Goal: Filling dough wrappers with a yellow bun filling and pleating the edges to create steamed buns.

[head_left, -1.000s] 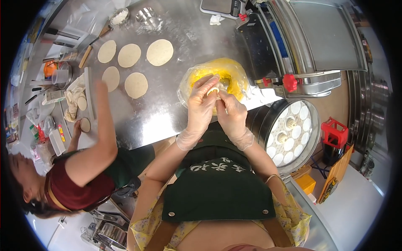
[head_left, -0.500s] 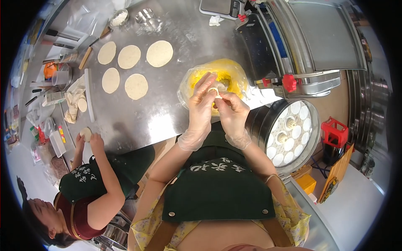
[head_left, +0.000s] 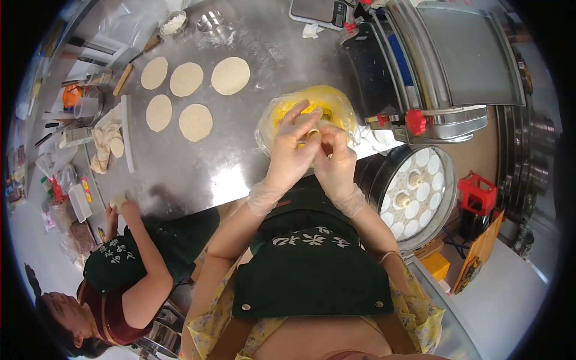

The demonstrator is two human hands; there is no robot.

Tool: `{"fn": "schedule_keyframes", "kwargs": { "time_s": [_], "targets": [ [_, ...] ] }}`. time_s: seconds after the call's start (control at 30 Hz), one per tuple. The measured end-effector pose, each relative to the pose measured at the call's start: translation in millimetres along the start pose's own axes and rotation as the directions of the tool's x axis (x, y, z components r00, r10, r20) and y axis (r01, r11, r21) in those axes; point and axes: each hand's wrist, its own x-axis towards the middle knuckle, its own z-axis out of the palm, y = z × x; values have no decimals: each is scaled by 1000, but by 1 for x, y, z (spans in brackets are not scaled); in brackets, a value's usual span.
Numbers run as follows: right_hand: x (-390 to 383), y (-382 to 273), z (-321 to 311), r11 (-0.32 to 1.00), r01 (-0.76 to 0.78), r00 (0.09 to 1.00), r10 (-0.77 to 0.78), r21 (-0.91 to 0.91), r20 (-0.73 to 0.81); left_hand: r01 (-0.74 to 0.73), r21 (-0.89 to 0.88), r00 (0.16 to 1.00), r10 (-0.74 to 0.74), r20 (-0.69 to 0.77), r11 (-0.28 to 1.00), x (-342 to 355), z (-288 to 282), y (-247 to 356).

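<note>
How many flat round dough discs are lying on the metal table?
5. Three form a back row; two lie nearer. More may be hidden among the clutter at the left.

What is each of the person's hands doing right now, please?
Left hand: closed on the dough piece, fingers pinching it.
Right hand: closed on the same dough piece.

Clear plastic bag (head_left: 303, 114) of yellow filling mid-counter; perhaps small colourful packets (head_left: 51, 189) at far left.
</note>
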Motion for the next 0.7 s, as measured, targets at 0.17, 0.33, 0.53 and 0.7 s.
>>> {"fn": "schedule_keyframes", "kwargs": {
  "time_s": [0.17,0.33,0.53,0.7],
  "targets": [
    [3,-10,-12,908,-260,965,234,328,117,-137,-279,980,89,-178,950,7,5,3],
    [6,-8,-22,867,-447,892,411,220,190,40,-849,990,-136,-37,526,6,18,-27],
    [12,7,-33,983,-101,988,80,155,133,90,-781,985,-169,-20,617,7,20,-15],
    [17,-2,-50,916,367,918,-328,-164,225,363,-719,926,-315,208,593,19,8,-13]
  ]
}}
